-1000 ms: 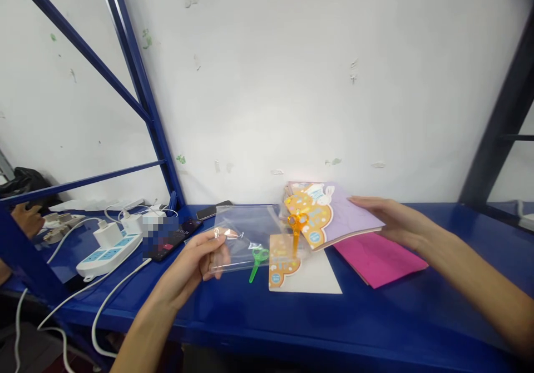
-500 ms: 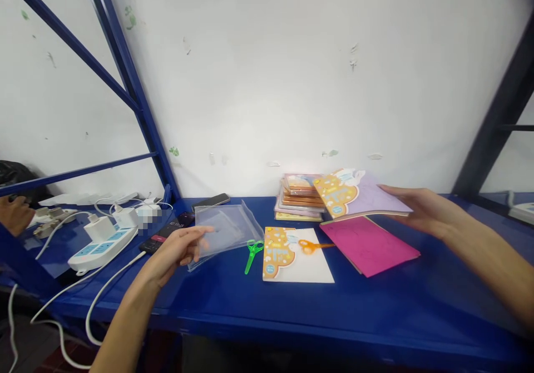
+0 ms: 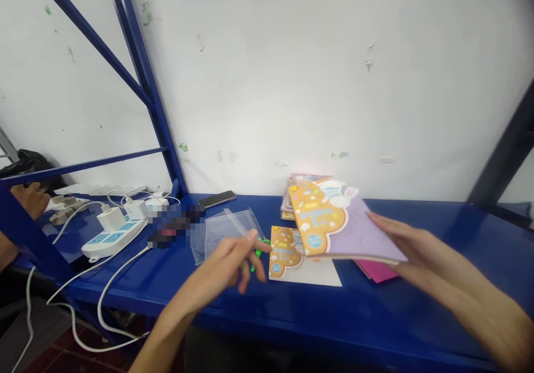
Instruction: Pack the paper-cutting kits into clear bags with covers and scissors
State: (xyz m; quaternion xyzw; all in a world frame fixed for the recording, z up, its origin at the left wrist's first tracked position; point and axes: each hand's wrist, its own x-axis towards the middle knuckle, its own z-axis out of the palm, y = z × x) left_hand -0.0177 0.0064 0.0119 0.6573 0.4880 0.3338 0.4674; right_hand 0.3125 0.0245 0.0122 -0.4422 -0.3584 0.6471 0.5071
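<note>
My right hand [image 3: 421, 253] grips the right edge of a purple booklet [image 3: 367, 234] with an orange cartoon flap, held tilted above the table. Fingers apart and empty, my left hand [image 3: 236, 262] hovers by the green scissors [image 3: 257, 250], which it partly covers. Clear plastic sleeves [image 3: 223, 231] lie just behind that hand. Below the raised booklet rests a white booklet [image 3: 315, 274] with a similar orange flap. A pink booklet [image 3: 381, 271] is mostly hidden beneath the purple one. The stack of booklets [image 3: 287, 210] at the back is partly covered too.
A white power strip [image 3: 110, 244] with plugged-in chargers and loose cables stands on the left of the blue table [image 3: 233, 312]. A dark phone [image 3: 217, 198] lies near the wall. Behind the blue frame post [image 3: 158, 123], another person's hand [image 3: 30, 199] shows at far left.
My right hand has brought the purple booklet left and nearer, over the white and pink booklets. My left hand has moved right, off the plastic sleeves, toward the scissors. The view has shifted slightly.
</note>
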